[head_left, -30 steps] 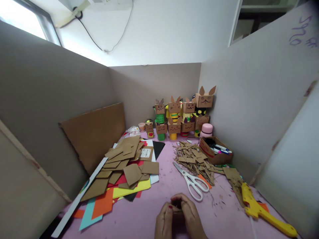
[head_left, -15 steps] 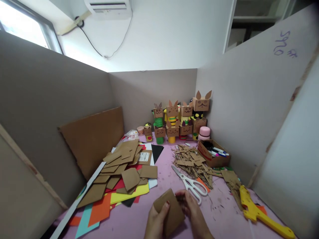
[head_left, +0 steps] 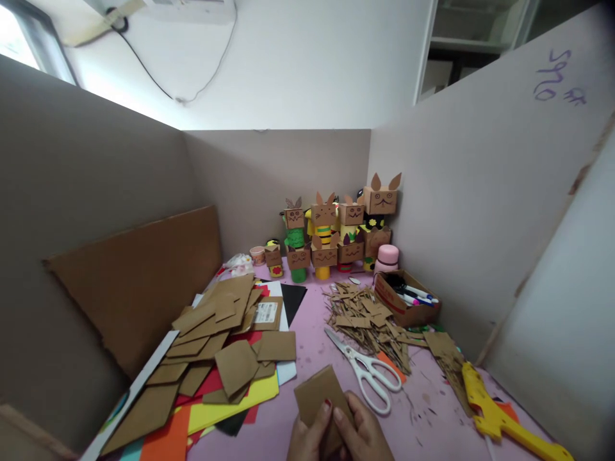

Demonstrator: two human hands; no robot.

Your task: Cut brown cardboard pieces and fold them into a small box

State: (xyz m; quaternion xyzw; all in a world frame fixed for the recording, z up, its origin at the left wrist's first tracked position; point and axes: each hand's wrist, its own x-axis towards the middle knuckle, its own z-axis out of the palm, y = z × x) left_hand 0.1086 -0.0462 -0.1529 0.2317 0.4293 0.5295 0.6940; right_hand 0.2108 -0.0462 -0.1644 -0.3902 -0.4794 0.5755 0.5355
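Note:
A folded-looking piece of brown cardboard (head_left: 321,392) is held low in the middle of the view, above the pink table. My left hand (head_left: 307,438) grips its lower left side, thumb on the front face. On the lower right side my right hand (head_left: 361,430) holds the same piece, its thumb close to the left thumb. Most other fingers are hidden behind the cardboard. White-handled scissors (head_left: 368,371) lie just beyond my right hand, blades pointing away to the left.
Cardboard pieces (head_left: 236,368) and coloured paper (head_left: 240,410) cover the left side. Cardboard scraps (head_left: 368,317) lie right of centre, before a pen box (head_left: 408,307). A yellow glue gun (head_left: 500,410) lies at right. Cardboard animal figures (head_left: 324,253) stand at the back.
My right hand has moved from the cardboard's upper right edge down to its lower right part, closing on it with the thumb in front. The camera view has shifted slightly.

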